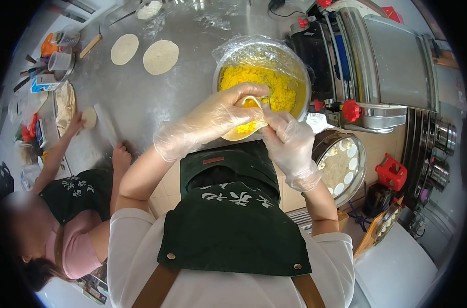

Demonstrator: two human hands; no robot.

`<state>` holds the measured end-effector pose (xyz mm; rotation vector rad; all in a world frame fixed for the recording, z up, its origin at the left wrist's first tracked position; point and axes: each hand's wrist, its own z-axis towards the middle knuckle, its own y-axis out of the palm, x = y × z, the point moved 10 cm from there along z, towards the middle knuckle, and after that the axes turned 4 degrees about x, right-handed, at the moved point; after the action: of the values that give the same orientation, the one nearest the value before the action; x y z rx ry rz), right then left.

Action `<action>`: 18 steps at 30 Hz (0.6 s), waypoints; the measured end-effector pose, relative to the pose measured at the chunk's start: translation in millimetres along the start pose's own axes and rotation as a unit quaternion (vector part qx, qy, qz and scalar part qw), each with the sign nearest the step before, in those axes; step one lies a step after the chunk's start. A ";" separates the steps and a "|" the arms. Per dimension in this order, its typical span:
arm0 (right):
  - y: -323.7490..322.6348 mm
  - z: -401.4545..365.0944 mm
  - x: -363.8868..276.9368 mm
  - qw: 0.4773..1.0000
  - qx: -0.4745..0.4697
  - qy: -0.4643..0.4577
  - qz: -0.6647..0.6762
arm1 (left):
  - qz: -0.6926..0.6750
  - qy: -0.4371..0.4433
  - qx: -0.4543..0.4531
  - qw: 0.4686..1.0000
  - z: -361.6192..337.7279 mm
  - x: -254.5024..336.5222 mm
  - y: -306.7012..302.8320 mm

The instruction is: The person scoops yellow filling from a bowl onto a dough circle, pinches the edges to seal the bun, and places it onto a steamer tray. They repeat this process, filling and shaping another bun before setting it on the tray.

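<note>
Both my hands wear clear plastic gloves. In my left hand (213, 115) rests a round of dough (234, 135) with yellow filling (247, 127) inside, its edge partly folded up. My right hand (290, 138) has its fingers pressed together at the right edge of this dough. Just beyond my hands stands a metal bowl (306, 97) of crumbly yellow filling (282, 84), with plastic wrap (254, 49) over its far part. Two flat dough rounds (124, 49) (160, 57) lie on the metal table to the left of the bowl.
At the left, a co-worker (74, 205) handles a dough round (90, 117) and a rolling pin (106, 124). A machine with red knobs (351, 110) stands at the right. Below it is a round tray (364, 169) with white pieces. Containers (60, 60) crowd the far left.
</note>
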<state>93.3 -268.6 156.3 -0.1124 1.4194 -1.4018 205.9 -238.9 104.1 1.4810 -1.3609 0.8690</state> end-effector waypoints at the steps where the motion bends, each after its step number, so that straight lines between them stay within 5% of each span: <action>1: 0.3 -0.7 -0.7 1.000 0.007 -0.008 0.006 | 0.014 -0.002 -0.013 1.000 0.8 -1.9 1.2; 3: 3.0 -2.7 -1.7 0.999 0.018 -0.026 0.020 | 0.040 -0.007 -0.035 0.999 2.5 -4.9 4.0; 6: 8.7 -7.7 22.8 0.975 0.038 0.148 0.164 | 0.097 -0.062 -0.059 0.992 0.8 -1.4 6.8; 9: 0.3 1.0 4.1 0.992 0.062 0.016 0.107 | 0.139 -0.027 -0.085 0.986 10.9 -11.7 6.6; 12: -1.0 0.6 4.7 0.992 0.071 0.015 0.099 | 0.042 -0.002 -0.070 0.997 12.6 -7.4 0.6; 18: 26.3 -32.8 55.2 0.924 0.134 0.271 0.236 | -0.161 -0.045 -0.026 0.986 -7.5 -18.1 -17.5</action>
<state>63.0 -277.6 94.5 0.8021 1.5359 -1.2414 221.2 -226.2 86.9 1.6580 -1.1560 0.5629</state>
